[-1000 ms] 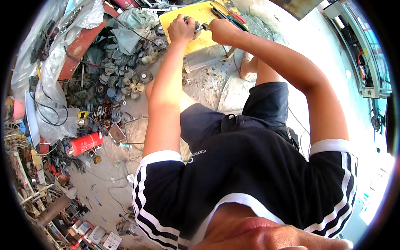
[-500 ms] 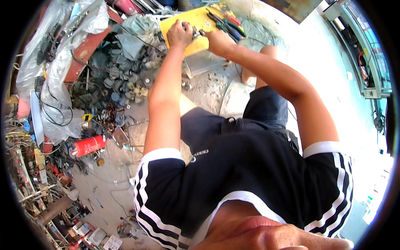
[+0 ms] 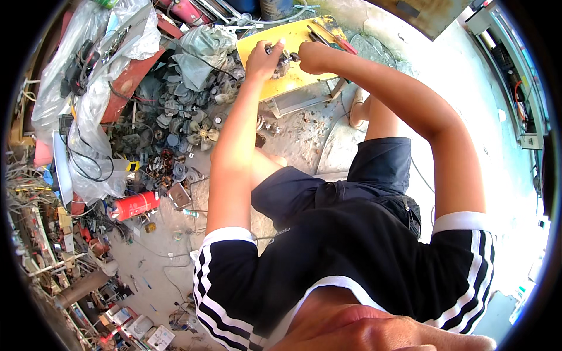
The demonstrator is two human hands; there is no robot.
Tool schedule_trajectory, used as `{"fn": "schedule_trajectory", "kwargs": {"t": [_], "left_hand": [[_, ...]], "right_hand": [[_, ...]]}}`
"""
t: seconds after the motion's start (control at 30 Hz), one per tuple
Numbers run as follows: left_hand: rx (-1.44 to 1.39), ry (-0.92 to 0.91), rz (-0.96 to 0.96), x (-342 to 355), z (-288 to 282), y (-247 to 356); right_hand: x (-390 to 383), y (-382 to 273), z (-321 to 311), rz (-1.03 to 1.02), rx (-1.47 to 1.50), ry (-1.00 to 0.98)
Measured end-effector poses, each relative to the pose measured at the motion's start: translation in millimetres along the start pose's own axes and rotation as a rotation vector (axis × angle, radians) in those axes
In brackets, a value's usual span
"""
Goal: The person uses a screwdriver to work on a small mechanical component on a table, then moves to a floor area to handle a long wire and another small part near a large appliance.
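A low yellow-topped table [image 3: 257,86] stands at the top middle. Over it, my left hand [image 3: 263,60] is closed round a small grey metal part [image 3: 284,62], thumb raised along its far side. The part looks like a piece of a small motor, but its exact kind is unclear. My right hand [image 3: 318,57] is closed in a fist just right of it; a short dark tip shows between fist and part, and the rest is hidden by the fingers. Beyond my right wrist lie red-handled pliers [image 3: 345,44] and other hand tools, partly covered by my forearm.
Left of the table, a heap of grey motor parts [image 3: 175,108] covers the floor, with plastic sheeting [image 3: 96,137] beside it. A red cylinder [image 3: 136,206] lies nearer. A metal-framed cabinet [image 3: 509,76] stands at the right, and a brown panel [image 3: 415,14] at the top.
The whole view has shifted, so the table sits slightly lower and further right. My right forearm now covers more of the tools. Both hands remain at the metal part.
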State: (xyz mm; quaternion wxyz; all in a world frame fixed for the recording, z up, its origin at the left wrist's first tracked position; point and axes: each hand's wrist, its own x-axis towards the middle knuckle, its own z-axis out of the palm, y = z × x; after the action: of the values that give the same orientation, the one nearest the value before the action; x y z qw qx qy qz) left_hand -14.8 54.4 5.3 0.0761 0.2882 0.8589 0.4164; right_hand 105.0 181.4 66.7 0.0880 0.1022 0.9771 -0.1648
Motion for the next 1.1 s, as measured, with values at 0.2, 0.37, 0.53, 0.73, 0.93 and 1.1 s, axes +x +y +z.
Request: {"fn": "schedule_trajectory", "kwargs": {"t": [0.2, 0.37, 0.53, 0.73, 0.93, 1.1], "left_hand": [[-0.409, -0.018, -0.093, 33.1, -0.9, -21.8], [-0.258, -0.118, -0.013, 37.1, 6.8, -47.7], [-0.421, -0.062, 0.007, 35.3, 24.3, -51.7], [-0.305, 0.111, -0.101, 22.0, 26.4, -37.1], [-0.231, 0.193, -0.122, 7.2, 18.6, -11.8], [-0.314, 0.182, -0.146, 3.9, 21.0, -20.0]], "right_hand": [[8.8, -0.9, -10.2, -0.093, 0.008, -0.246], [16.9, 3.1, -20.4, 0.073, 0.357, -0.394], [12.5, 9.4, -29.4, 0.421, 0.818, -0.492], [8.2, 19.7, -34.8, 0.69, 1.271, -0.722], [10.5, 28.1, -25.6, 0.519, 1.177, -0.711], [1.5, 4.8, -41.4, 0.416, 0.885, -0.643]]}}
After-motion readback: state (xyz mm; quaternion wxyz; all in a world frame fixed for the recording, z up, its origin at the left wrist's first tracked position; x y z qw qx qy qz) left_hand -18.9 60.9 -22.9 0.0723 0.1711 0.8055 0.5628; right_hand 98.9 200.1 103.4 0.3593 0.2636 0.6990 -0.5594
